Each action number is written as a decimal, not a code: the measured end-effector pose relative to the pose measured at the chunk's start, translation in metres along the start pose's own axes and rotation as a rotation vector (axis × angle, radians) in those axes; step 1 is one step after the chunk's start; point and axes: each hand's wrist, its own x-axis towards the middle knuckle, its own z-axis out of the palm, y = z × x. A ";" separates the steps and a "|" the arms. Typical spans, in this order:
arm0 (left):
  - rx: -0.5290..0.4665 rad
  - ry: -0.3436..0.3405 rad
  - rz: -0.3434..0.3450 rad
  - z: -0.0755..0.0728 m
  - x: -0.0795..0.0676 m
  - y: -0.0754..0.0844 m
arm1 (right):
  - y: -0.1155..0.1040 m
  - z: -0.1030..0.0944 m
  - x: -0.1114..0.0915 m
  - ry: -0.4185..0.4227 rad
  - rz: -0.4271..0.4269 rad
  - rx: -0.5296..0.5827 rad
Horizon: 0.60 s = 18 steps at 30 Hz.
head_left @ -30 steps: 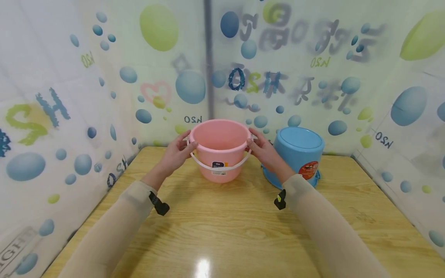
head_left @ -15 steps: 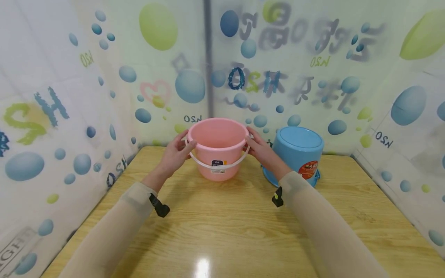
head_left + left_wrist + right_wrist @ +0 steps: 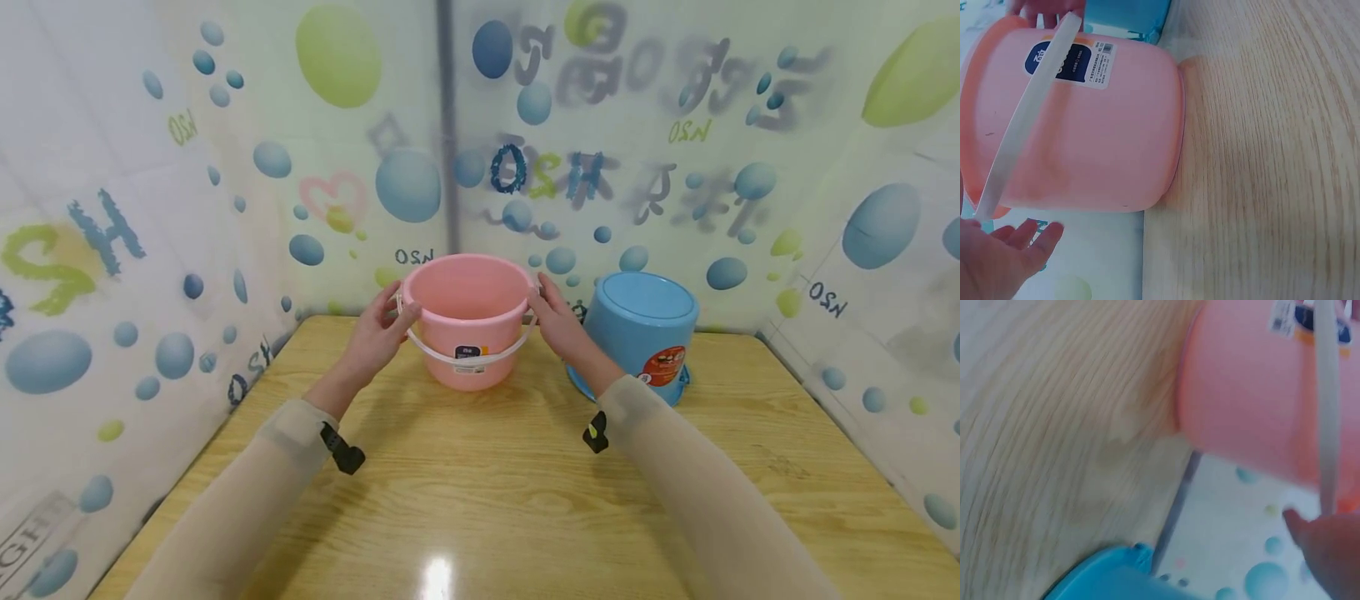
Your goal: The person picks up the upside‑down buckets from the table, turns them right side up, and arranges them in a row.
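A pink bucket (image 3: 471,333) stands upright on the table, with its white handle (image 3: 468,361) hanging down across the front, over a dark label. My left hand (image 3: 377,332) holds the bucket's left rim by the handle joint, thumb in front and the other fingers at the side. On the opposite side, my right hand (image 3: 564,325) holds the rim with the thumb forward; its other fingers are partly hidden. In the left wrist view, several fingers (image 3: 1038,240) of the left hand extend beside the bucket wall. The right wrist view is blurred.
An upside-down blue bucket (image 3: 641,308) with a red sticker stands close to the right forearm. The wooden table (image 3: 465,492) meets a patterned curtain (image 3: 360,150) behind the buckets and on both sides.
The pink bucket has shifted slightly left, mostly in the first half second, and both hands moved with it. The blue bucket stays put.
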 end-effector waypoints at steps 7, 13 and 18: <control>0.039 0.132 0.147 -0.002 -0.005 0.007 | -0.021 0.009 -0.014 0.112 -0.015 -0.118; 0.077 0.184 0.238 0.000 -0.010 0.011 | -0.029 0.006 -0.031 0.145 -0.037 -0.190; 0.093 0.216 0.322 0.005 -0.019 0.020 | -0.030 -0.002 -0.047 0.117 -0.102 -0.192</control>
